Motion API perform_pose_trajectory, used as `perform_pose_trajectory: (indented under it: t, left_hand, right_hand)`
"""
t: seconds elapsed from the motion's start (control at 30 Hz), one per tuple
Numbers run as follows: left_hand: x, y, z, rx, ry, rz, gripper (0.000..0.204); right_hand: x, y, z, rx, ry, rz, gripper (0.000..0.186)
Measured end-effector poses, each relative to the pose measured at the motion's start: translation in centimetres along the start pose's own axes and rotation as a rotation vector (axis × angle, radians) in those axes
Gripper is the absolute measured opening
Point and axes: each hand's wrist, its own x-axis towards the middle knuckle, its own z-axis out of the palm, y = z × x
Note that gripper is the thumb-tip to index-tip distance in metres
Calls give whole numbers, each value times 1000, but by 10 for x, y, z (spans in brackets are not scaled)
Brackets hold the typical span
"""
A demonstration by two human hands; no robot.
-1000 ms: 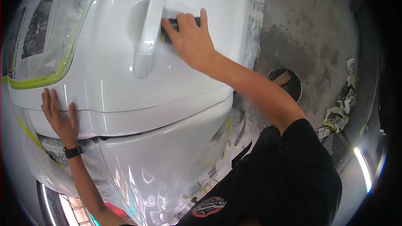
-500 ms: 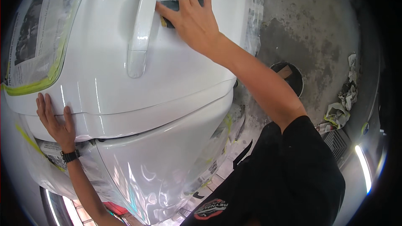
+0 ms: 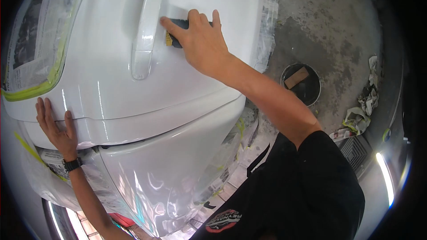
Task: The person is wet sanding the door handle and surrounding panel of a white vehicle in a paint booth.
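A glossy white car door panel (image 3: 195,73) fills the upper middle of the view. Its raised door handle (image 3: 147,29) slopes across the panel. Just right of the handle, my right hand (image 3: 203,42) presses a dark sanding block (image 3: 179,24) flat on the paint. Thumb and fingers are closed about the block, and a yellowish edge shows beneath the thumb. At the left, my left hand (image 3: 58,129) lies flat with spread fingers over the panel's lower edge, holding nothing. A dark watch (image 3: 72,164) is on that wrist.
Newspaper and yellow-green tape (image 3: 53,78) mask the window at the upper left. More masking paper (image 3: 268,22) hangs along the panel's right edge. On the concrete floor stands a dark bucket (image 3: 308,98) with a brown block (image 3: 296,77) in it. Crumpled paper (image 3: 357,119) lies farther right.
My right hand has slid the sanding block over the panel toward me, and slightly left. The left hand stays on the lower edge. More of the bucket shows past my right forearm.
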Motion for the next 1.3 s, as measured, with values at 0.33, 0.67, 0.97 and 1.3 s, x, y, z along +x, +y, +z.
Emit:
perform_pose_trajectory:
  t: [0.33, 0.67, 0.97, 1.3]
  left_hand:
    - [-1, 4, 2, -33, -2, -10, 61]
    - [-1, 4, 0, -40, -4, -14, 62]
    - [0, 7, 1, -7, -1, -15, 60]
    - [2, 9, 2, -9, 14, 7, 60]
  right_hand:
    - [10, -3, 20, -16, 275, -157, 38]
    - [8, -4, 29, -191, 315, -215, 35]
    - [21, 12, 20, -227, 252, -199, 33]
    - [49, 33, 10, -466, 372, -342, 36]
